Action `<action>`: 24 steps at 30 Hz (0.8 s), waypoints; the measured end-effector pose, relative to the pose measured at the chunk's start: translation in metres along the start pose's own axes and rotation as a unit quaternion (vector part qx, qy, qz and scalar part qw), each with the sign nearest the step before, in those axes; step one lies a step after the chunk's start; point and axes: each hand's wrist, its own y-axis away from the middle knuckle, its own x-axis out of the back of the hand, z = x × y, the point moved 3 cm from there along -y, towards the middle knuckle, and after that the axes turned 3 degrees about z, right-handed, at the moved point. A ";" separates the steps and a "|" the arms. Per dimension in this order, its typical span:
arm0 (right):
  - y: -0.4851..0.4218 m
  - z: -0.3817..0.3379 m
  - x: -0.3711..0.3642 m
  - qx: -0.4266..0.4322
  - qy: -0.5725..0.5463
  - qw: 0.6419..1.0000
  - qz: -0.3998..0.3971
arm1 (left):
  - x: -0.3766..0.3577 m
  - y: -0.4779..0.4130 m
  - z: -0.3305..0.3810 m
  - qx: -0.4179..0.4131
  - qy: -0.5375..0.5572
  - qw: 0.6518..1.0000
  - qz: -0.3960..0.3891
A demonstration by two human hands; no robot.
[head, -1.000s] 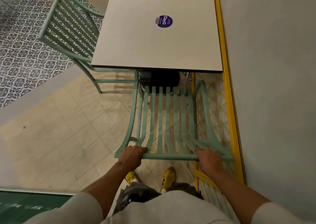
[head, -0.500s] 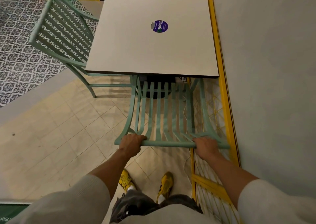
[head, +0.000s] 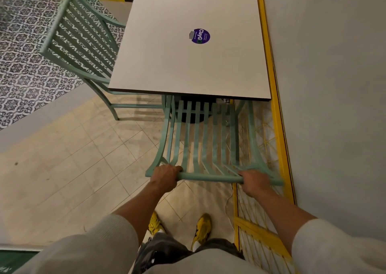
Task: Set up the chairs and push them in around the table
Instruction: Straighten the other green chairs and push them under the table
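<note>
A mint-green slatted chair stands at the near side of a square pale table, its seat tucked under the table edge. My left hand grips the left end of the chair's top rail. My right hand grips the same rail near its right end. A second mint-green chair sits pushed in at the table's left side, backrest outward. The table carries a round purple sticker.
A grey wall with a yellow frame runs close along the right of the chair and table. Yellow mesh panel lies low at the right. Patterned tiles at far left, beige tiles under my feet.
The near chair has slid forward under the table with both hands on its top rail. My arms have stretched out, and I have stepped closer to the table.
</note>
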 end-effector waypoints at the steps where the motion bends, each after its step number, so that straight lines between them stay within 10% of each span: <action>1: 0.001 -0.002 0.002 -0.004 -0.003 1.000 -0.003 | 0.001 0.001 -0.001 -0.002 0.004 1.000 -0.002; 24: 0.020 -0.228 0.067 0.186 0.017 0.977 -0.098 | 0.022 0.054 -0.127 -0.043 0.101 0.993 -0.034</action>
